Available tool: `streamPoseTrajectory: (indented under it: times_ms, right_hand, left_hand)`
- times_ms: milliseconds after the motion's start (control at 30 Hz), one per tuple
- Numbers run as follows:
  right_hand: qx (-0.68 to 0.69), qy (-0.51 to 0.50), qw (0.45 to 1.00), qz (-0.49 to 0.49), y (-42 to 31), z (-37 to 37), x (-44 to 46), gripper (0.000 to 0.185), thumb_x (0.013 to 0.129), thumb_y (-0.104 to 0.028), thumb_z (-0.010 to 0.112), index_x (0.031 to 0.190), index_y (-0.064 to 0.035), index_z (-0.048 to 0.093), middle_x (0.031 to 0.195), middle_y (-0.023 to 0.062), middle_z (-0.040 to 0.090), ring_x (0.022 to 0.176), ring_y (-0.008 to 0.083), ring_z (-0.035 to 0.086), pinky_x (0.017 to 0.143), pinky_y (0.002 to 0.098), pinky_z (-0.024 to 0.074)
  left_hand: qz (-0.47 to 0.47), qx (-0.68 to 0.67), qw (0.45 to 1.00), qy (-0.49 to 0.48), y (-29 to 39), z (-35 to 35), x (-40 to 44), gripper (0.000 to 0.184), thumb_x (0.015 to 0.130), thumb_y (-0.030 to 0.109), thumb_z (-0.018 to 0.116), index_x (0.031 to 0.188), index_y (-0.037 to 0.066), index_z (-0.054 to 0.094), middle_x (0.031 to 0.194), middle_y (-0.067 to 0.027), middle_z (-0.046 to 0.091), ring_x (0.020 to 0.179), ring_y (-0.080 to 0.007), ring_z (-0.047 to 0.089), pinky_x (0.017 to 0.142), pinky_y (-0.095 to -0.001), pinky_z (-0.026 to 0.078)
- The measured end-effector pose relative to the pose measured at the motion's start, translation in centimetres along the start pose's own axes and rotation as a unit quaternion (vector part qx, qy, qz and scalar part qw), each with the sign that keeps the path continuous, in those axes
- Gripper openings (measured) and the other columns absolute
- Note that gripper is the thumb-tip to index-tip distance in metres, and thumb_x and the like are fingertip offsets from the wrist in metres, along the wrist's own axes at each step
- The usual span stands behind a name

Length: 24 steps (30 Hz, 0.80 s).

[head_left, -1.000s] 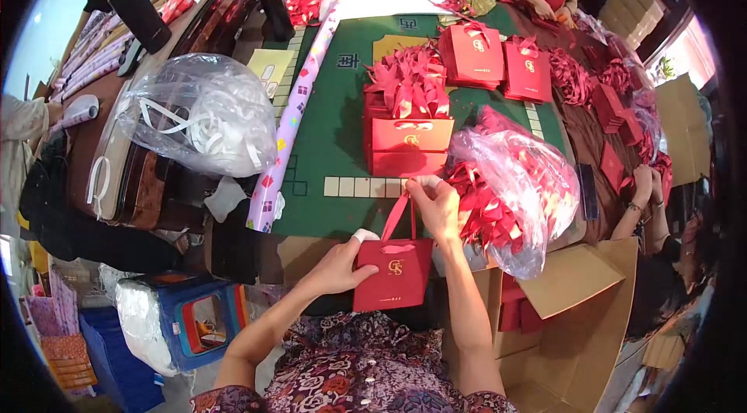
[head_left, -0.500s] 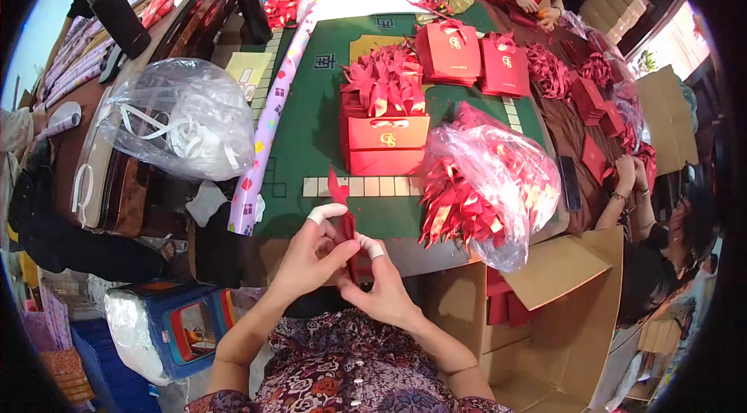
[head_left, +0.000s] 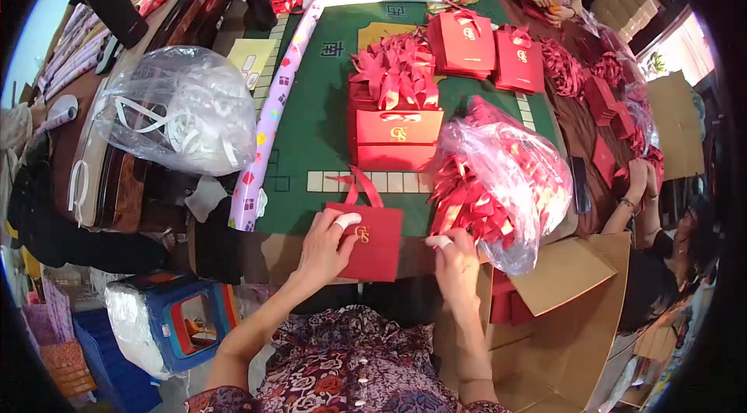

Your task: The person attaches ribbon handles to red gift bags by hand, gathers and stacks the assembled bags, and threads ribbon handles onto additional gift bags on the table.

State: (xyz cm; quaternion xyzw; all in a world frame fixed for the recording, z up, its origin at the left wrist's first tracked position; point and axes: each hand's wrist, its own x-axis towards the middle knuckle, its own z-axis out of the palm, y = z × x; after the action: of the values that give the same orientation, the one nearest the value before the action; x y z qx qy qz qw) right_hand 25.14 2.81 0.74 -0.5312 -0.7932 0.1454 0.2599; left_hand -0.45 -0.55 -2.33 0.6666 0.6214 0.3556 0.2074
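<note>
Lower centre: left hand (head_left: 327,246) closed on left side of red bag (head_left: 378,251), seemingly steadying it | right hand (head_left: 457,261) half-curled, hold unclear | ribbons (head_left: 461,204), right of centre, apparently placed for reach.

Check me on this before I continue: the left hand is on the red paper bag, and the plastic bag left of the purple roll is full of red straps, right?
Not quite: the head view shows white straps in the plastic bag left of the purple roll. The left hand is on the red paper bag.
</note>
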Motion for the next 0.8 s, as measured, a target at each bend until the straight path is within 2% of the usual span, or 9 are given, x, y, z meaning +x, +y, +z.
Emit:
streamPoseTrajectory:
  times_ms: [67,167,267,367,467,567,667,767,800]
  right_hand:
    - [-0.059,-0.024,0.998,0.013,1.7,0.4,-0.2,0.024,0.075,0.006,0.066,0.095,-0.0080,0.069,0.091,0.0140,0.058,0.088,0.0355,0.057,0.071,0.0451,0.0491]
    - [-0.032,-0.021,0.998,0.040,2.3,0.6,-0.1,0.022,0.073,0.004,0.070,0.092,-0.0075,0.069,0.091,0.0137,0.057,0.088,0.0354,0.057,0.074,0.0453,0.0484]
    - [-0.043,-0.020,0.998,0.029,2.5,0.8,0.1,0.020,0.074,0.002,0.073,0.090,-0.0069,0.067,0.093,0.0135,0.057,0.088,0.0345,0.057,0.073,0.0443,0.0480]
    - [-0.006,0.024,1.000,-0.016,-0.7,-0.1,0.7,0.016,0.077,-0.001,0.074,0.090,-0.0062,0.065,0.095,0.0129,0.057,0.087,0.0335,0.056,0.075,0.0426,0.0472]
    - [0.036,0.003,0.998,-0.044,-3.7,-0.5,0.6,0.016,0.078,-0.003,0.074,0.090,-0.0076,0.066,0.091,0.0105,0.063,0.086,0.0324,0.059,0.076,0.0419,0.0478]
    - [0.155,-0.071,0.985,-0.017,-6.7,-0.2,0.2,0.012,0.081,-0.004,0.074,0.090,-0.0087,0.068,0.082,0.0087,0.065,0.077,0.0297,0.063,0.071,0.0393,0.0495]
    - [0.235,-0.115,0.965,0.021,-8.0,1.1,-0.3,0.016,0.083,-0.008,0.076,0.097,-0.0063,0.071,0.088,0.0101,0.070,0.080,0.0255,0.068,0.071,0.0330,0.0525]
    - [0.253,-0.052,0.962,0.089,-8.0,2.7,1.1,0.017,0.083,-0.009,0.076,0.098,-0.0044,0.070,0.090,0.0120,0.069,0.081,0.0269,0.069,0.073,0.0340,0.0540]
    - [0.253,-0.037,0.960,0.115,-7.0,3.9,1.3,0.016,0.085,-0.008,0.075,0.097,-0.0009,0.069,0.090,0.0129,0.071,0.081,0.0217,0.071,0.074,0.0322,0.0549]
  left_hand:
    - [0.011,0.027,1.000,0.002,-0.1,-0.1,0.7,0.037,0.077,0.005,0.074,0.112,0.008,0.063,0.103,-0.0121,0.059,0.097,-0.0331,0.057,0.083,-0.0396,0.049]
    - [0.055,0.040,0.998,-0.014,-0.2,0.2,1.7,0.038,0.077,0.008,0.075,0.113,0.009,0.064,0.115,-0.0087,0.061,0.105,-0.0322,0.053,0.089,-0.0426,0.046]
    - [0.075,0.081,0.993,-0.035,0.1,0.5,2.6,0.043,0.076,0.012,0.077,0.116,0.009,0.064,0.115,-0.0083,0.062,0.108,-0.0308,0.052,0.091,-0.0431,0.043]
    - [0.071,0.112,0.989,-0.065,0.2,0.5,3.2,0.049,0.074,0.015,0.079,0.119,0.009,0.063,0.113,-0.0084,0.061,0.110,-0.0294,0.050,0.093,-0.0427,0.040]
    - [0.067,0.112,0.989,-0.067,0.0,0.7,3.4,0.049,0.073,0.016,0.080,0.118,0.009,0.063,0.109,-0.0091,0.059,0.107,-0.0297,0.050,0.091,-0.0426,0.040]
    - [0.058,0.109,0.990,-0.067,-0.1,0.7,3.5,0.048,0.072,0.016,0.080,0.117,0.009,0.063,0.106,-0.0090,0.057,0.105,-0.0298,0.050,0.090,-0.0429,0.040]
    - [0.049,0.089,0.992,-0.070,0.0,0.4,3.5,0.047,0.071,0.015,0.080,0.115,0.010,0.063,0.104,-0.0091,0.056,0.103,-0.0302,0.050,0.088,-0.0427,0.040]
    - [0.021,0.060,0.994,-0.083,-0.1,0.2,3.3,0.044,0.072,0.014,0.079,0.113,0.011,0.064,0.104,-0.0096,0.056,0.101,-0.0299,0.051,0.086,-0.0415,0.039]
    - [0.019,0.061,0.994,-0.084,0.0,0.1,3.2,0.044,0.072,0.014,0.079,0.113,0.011,0.064,0.104,-0.0096,0.056,0.101,-0.0299,0.051,0.086,-0.0415,0.039]
